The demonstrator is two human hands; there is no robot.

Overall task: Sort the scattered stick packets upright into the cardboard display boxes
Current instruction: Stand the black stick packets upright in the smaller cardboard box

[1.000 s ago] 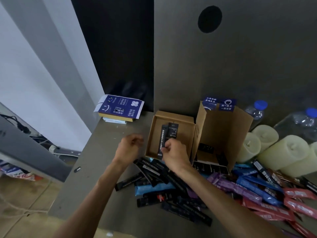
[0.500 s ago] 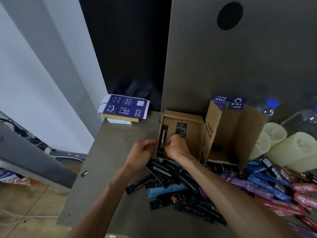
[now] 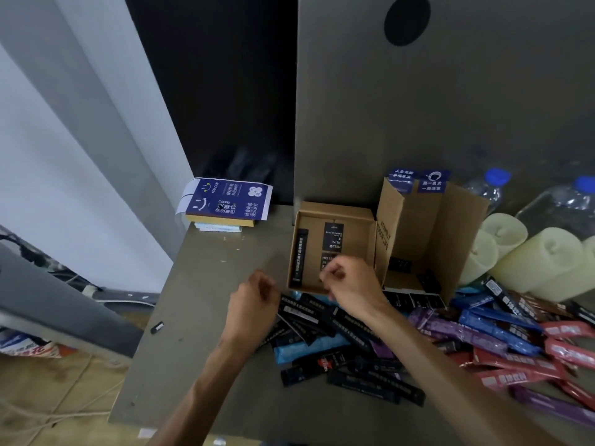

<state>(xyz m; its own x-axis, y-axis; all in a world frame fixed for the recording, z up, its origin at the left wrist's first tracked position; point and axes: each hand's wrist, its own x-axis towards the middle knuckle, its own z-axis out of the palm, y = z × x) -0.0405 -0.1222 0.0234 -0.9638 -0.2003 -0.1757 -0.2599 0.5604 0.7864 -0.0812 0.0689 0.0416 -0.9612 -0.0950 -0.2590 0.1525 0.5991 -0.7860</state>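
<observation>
Two packets stand in the small cardboard box [image 3: 338,210]: a slim black packet [image 3: 299,255] against its 9 o'clock wall and a wide black packet [image 3: 333,236] upright near the middle. My right hand [image 3: 351,284] is at the box's 6 o'clock edge, fingers curled, with thumb and forefinger drawn together by the lower end of the wide packet; I cannot tell whether they pinch it. My left hand [image 3: 254,304] hovers just off the box's 7 o'clock corner, apart from it, fingers loosely curled with nothing in them that I can see. At 3 o'clock of the small box, touching it, stands the larger cardboard box [image 3: 428,226] with its flaps up and a few dark packets low inside. The scattered stick packets [image 3: 467,333] lie flat across the tabletop [image 3: 199,300] from 6 to 4 o'clock of the boxes: black and pale blue nearest my wrists, then purple, blue and red. Pale candles [image 3: 541,259] lie at 3 o'clock of the larger box.
</observation>
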